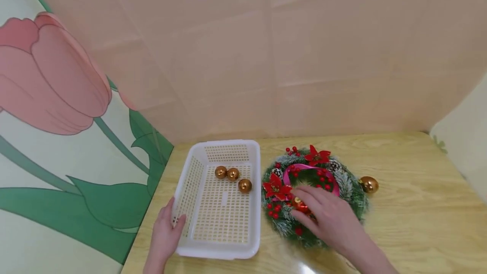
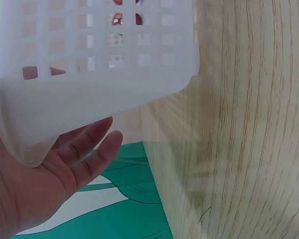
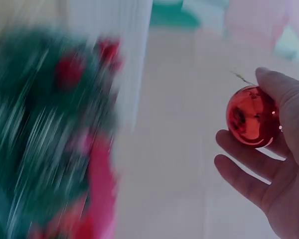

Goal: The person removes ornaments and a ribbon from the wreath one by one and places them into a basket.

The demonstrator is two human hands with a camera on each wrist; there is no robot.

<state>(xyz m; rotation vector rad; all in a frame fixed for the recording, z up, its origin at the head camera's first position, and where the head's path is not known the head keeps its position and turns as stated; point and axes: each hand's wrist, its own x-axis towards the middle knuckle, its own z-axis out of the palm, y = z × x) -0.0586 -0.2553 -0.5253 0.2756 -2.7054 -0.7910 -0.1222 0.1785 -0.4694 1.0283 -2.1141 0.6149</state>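
Observation:
My right hand (image 1: 329, 212) pinches a shiny red Christmas bauble (image 3: 254, 117) between thumb and fingers, its thin hanging loop showing at the top. The hand is above the front part of a green wreath (image 1: 351, 198) with red flowers, berries, pinecones and a pink ribbon. On the left, my left hand (image 1: 166, 231) grips the side rim of a white plastic basket (image 1: 224, 252), thumb inside and fingers outside. Inside the basket lie three copper-coloured baubles (image 1: 233, 174). Another copper bauble (image 1: 369, 184) sits at the wreath's right edge.
The basket and wreath stand side by side on a light wooden table (image 1: 422, 206). A beige covering (image 1: 228, 54) rises behind the table. At the left is a panel with a painted pink tulip (image 1: 68, 79).

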